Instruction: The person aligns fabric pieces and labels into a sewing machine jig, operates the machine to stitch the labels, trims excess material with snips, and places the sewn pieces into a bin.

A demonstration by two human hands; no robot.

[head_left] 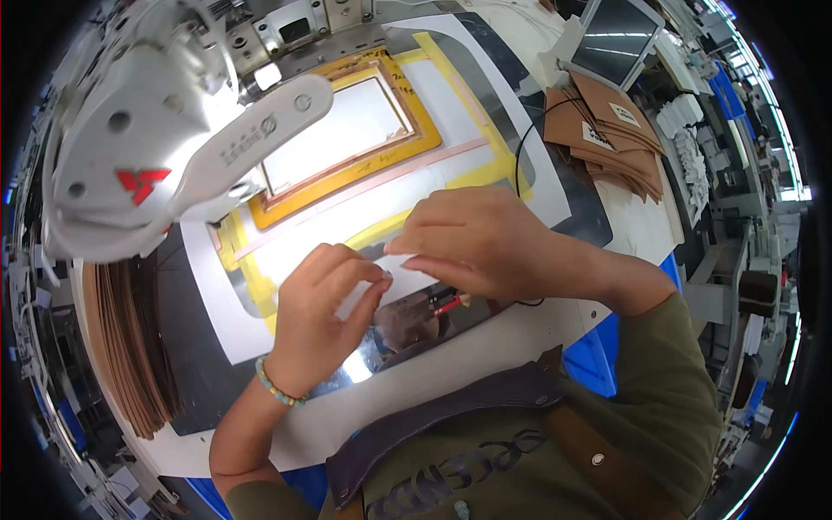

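Note:
My left hand [322,305], with a beaded bracelet at the wrist, pinches a tiny whitish bit [386,275] between thumb and forefinger; it is too small to name. Just to the right is my right hand [481,238], its fingers curled and thumb near the forefinger; anything in them is too small to make out. Both hands hover over the near edge of a white sheet [546,186] bordered with yellow tape. Beyond them lies a yellow template frame [425,117] with a copper-brown inner border. A small red-and-black tool [446,305] sits below my right hand, partly hidden.
A white sewing machine head [121,165] with a long lever [260,134] overhangs the left. Brown pieces [130,347] stand stacked at the left edge, and more labelled brown pieces [607,134] lie at the right. Behind these is a screen [617,42]. A black cable [520,160] crosses the sheet.

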